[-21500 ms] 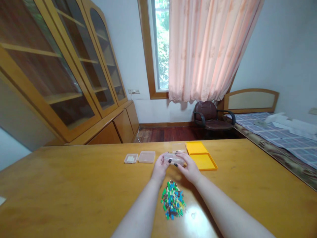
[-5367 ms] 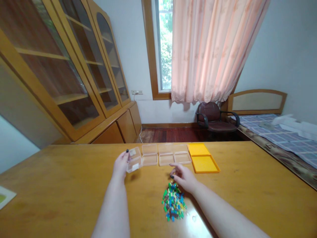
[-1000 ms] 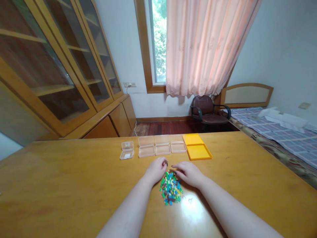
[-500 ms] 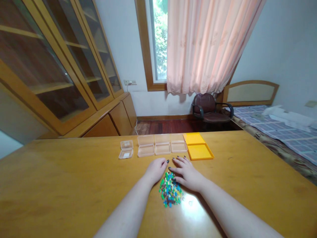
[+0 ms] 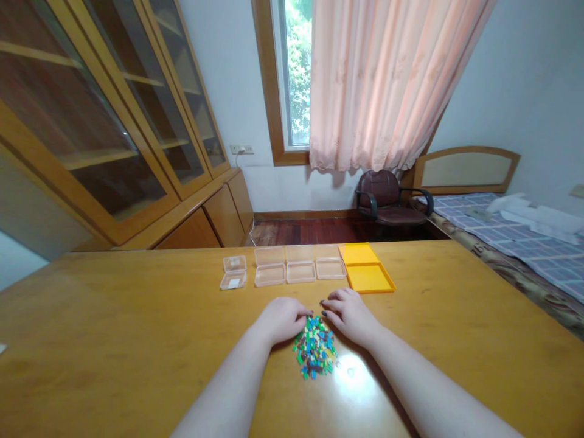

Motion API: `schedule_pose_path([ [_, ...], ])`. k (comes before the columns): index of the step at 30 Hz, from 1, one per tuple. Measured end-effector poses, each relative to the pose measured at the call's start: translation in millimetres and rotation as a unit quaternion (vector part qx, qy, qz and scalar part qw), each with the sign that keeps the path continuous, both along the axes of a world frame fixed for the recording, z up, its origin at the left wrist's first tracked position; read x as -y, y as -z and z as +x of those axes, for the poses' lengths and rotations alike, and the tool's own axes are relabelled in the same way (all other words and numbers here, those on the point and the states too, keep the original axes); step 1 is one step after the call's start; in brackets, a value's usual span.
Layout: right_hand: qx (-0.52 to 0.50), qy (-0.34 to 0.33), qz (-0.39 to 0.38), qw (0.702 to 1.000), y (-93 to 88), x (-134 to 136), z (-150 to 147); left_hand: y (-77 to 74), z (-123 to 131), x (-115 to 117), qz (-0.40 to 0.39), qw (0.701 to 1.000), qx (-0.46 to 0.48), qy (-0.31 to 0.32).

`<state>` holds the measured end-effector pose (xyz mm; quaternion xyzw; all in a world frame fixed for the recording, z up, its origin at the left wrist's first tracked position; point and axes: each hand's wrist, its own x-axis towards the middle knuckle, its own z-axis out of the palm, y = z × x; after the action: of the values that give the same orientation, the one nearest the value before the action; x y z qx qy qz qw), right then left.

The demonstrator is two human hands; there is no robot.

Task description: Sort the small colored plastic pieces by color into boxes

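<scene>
A heap of tiny building bricks (image 5: 314,351), mostly green, blue, brown and cream, lies on the wooden table (image 5: 150,353). At the heap's upper left edge rests my left hand (image 5: 283,319), its fingers curled and closed at the tips; whatever they pinch, if anything, is too small to make out. Just beyond the heap's upper right is my right hand (image 5: 352,315). Its fingers are bent, with a small gap between thumb and forefinger, and no brick shows clearly in it.
Behind the hands stand several clear plastic boxes (image 5: 270,275) with raised lids, a smaller clear box (image 5: 233,280) at their left, and an open yellow case (image 5: 371,278) at their right. Past the table's far edge are a dark armchair (image 5: 392,207) and a glass-fronted cabinet (image 5: 201,176).
My right hand has drawn its spread fingers in and back from the heap. My left hand has turned palm-down, with its fingertips now at the heap's edge. The camera view has shifted slightly.
</scene>
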<state>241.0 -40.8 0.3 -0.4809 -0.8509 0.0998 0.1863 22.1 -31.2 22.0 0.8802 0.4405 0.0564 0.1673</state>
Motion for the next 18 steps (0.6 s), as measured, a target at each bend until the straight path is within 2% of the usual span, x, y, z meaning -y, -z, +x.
schedule_pose_path([
  [5,0.039,0.007,0.000,0.999,4.4,1.0,-2.3,3.4,8.7,-2.6,0.006,1.000,0.009,-0.019],
  [8,0.009,0.014,0.006,1.000,4.5,-0.9,-2.7,6.6,11.2,-3.0,-0.004,0.999,-0.013,-0.029],
  [12,-0.043,0.010,0.014,0.999,2.8,-1.9,-2.8,9.5,11.0,-5.2,0.005,0.996,-0.031,-0.078],
  [18,-0.070,-0.008,0.009,0.997,4.6,-0.1,-5.1,10.3,8.8,-9.8,0.016,0.993,-0.040,-0.113],
])
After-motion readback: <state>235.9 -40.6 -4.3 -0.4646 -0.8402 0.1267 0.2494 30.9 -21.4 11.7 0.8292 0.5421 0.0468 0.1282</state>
